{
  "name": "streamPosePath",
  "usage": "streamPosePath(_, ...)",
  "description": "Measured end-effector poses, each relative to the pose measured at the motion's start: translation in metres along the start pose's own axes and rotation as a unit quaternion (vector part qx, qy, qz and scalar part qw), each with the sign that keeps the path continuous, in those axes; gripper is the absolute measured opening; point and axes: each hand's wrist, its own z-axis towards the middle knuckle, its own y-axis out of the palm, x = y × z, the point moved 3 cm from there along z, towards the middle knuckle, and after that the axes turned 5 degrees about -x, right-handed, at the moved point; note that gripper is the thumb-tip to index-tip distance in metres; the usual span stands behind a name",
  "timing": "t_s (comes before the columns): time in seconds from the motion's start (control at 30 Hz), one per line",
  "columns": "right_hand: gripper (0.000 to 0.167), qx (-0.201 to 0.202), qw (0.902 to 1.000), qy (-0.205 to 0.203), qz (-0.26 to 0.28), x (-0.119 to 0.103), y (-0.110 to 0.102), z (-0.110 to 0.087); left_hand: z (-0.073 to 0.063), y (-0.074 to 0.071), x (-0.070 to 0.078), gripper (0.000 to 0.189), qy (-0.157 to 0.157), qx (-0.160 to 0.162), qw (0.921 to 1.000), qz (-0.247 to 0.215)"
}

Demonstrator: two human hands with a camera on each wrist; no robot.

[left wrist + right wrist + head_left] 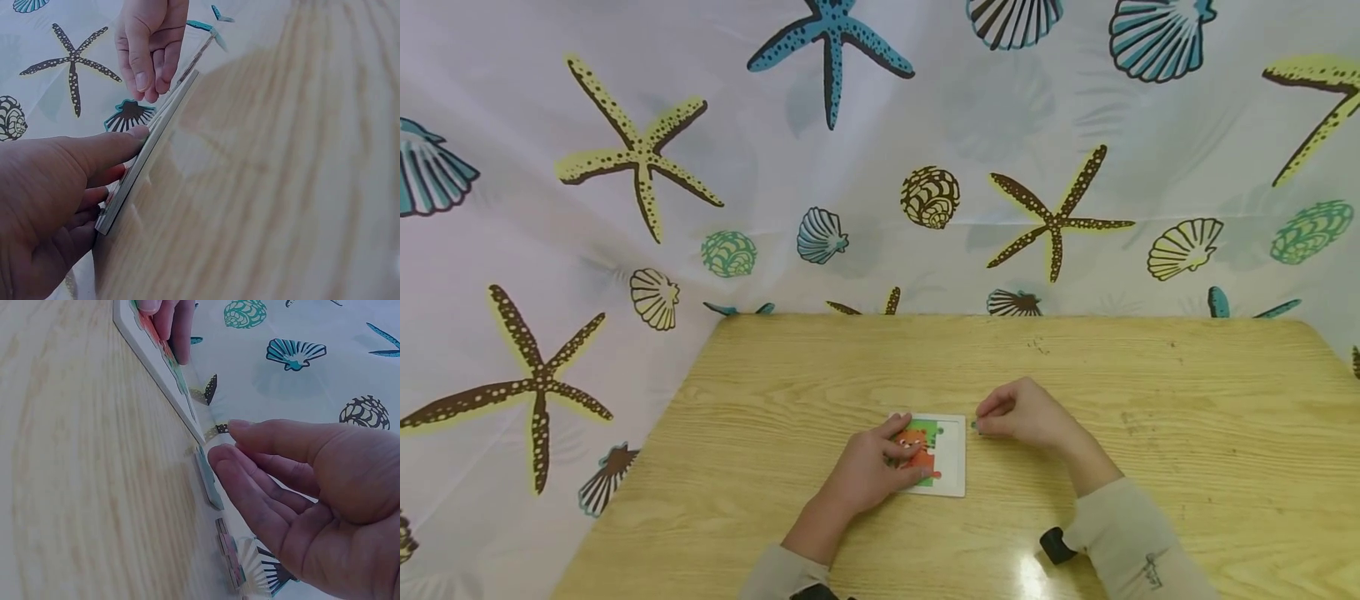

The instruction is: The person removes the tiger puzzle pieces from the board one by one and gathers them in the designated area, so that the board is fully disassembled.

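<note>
My left hand (868,471) rests on a small white-framed jigsaw puzzle (951,467), its fingers spread over the assembled part. That part shows an orange animal face on green and is partly covered by the fingers; the frame's right strip is bare white. To the right of the frame, my right hand (1022,412) hovers low over the table, fingers bent. A blue-green puzzle piece (208,478) lies right at its fingertips in the right wrist view. Thumb and fingers stand apart there, with nothing visible between them.
Another puzzle piece (230,553), pinkish and green, lies beyond the first in the right wrist view. The wooden table (760,400) extends around the puzzle. A white cloth (865,150) printed with starfish and shells hangs behind the table and along its left side.
</note>
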Motion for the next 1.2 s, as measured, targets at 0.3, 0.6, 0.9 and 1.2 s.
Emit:
streamPosePath(0.3,0.016,0.002,0.9996,-0.013,-0.025,-0.012,0.007,0.006,0.0,-0.001,-0.003,0.043,0.011,0.003,0.9999,-0.002)
streamPosePath(0.6,0.015,-0.006,0.9991,-0.02,-0.038,-0.018,0.021,0.013,-0.002,-0.002,-0.003,0.043,0.016,0.0,0.9999,-0.002)
streamPosePath(0.9,0.014,0.009,0.9983,-0.017,-0.055,-0.02,0.033,0.018,-0.001,-0.003,-0.004,0.044,0.019,0.006,0.9998,0.007)
streamPosePath(1.2,0.012,0.02,0.9981,0.001,-0.058,-0.019,0.041,0.02,-0.001,-0.001,-0.005,0.044,0.02,0.001,0.9998,0.002)
